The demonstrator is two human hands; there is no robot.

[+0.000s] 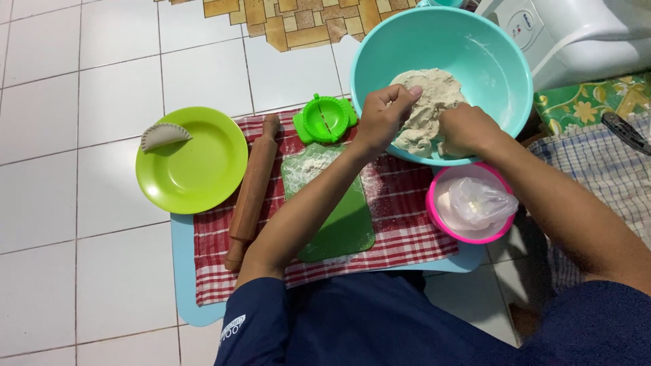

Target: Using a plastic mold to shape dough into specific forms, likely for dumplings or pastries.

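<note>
Both hands (383,115) (468,129) grip dough (434,91) (in teal bowl (502,68)).

Navy short sleeves, white print on left sleeve

A home kitchen floor. White tiles (81,102) fill the left of the frame. At centre lie a checked cloth (407,230), rolling pin (254,190) and dumpling press (325,118).

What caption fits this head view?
Both hands, left hand and right hand, grip dough in a teal bowl beside a rolling pin.
</note>
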